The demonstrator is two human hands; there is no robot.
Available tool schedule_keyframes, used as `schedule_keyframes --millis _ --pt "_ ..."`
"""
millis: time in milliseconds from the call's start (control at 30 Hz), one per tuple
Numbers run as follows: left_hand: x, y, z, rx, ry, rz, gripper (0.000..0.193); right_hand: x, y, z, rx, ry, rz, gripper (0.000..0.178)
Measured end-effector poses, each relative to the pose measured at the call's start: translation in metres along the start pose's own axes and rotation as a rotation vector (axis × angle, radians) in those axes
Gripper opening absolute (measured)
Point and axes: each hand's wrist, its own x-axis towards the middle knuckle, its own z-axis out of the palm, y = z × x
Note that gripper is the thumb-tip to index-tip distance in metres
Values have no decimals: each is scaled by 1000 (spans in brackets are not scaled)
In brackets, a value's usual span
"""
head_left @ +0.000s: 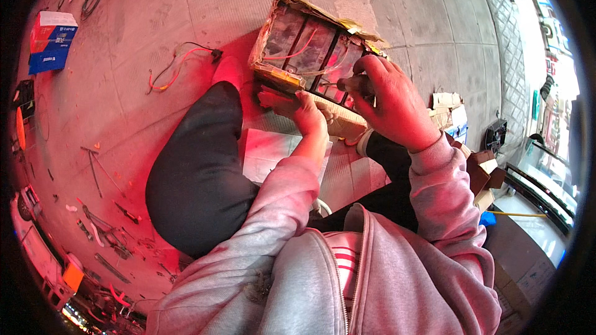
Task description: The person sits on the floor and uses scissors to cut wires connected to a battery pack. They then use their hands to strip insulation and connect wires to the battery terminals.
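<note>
In front of me lies a battery pack (308, 48), its dark blocks in rows inside a torn casing of card and yellow tape. Red and pale wires run across its top. My left hand (302, 111) grips its near edge, thumb up at the rim and fingers along the side. Over the pack's right part, my right hand (392, 96) is closed around the dark handle of a screwdriver (358, 84). The thin shaft points left toward the blocks; what its tip touches is too small to tell.
A red and black cable (180, 69) with a connector lies left of the pack. Farther left stands a blue, white and red box (53, 43). Scattered tools (105, 229) cover the floor at lower left. Cartons (484, 170) and a black fan (495, 134) are at right.
</note>
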Motion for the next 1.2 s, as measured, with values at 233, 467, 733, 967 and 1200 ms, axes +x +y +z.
schedule_keyframes --millis 233,467,733,967,1200 --pt "-25 20 21 306 -94 76 37 -7 1 -2 117 -152 278 29" --pt "-33 19 36 443 -50 766 22 -6 4 0 151 11 98 31" --pt "-6 13 28 698 200 965 26 -10 11 -4 0 -19 36 28" --pt "8 22 20 111 15 514 23 -13 16 1 119 -101 186 37" --pt "10 51 22 439 384 644 45 -12 5 -6 65 -155 302 37"
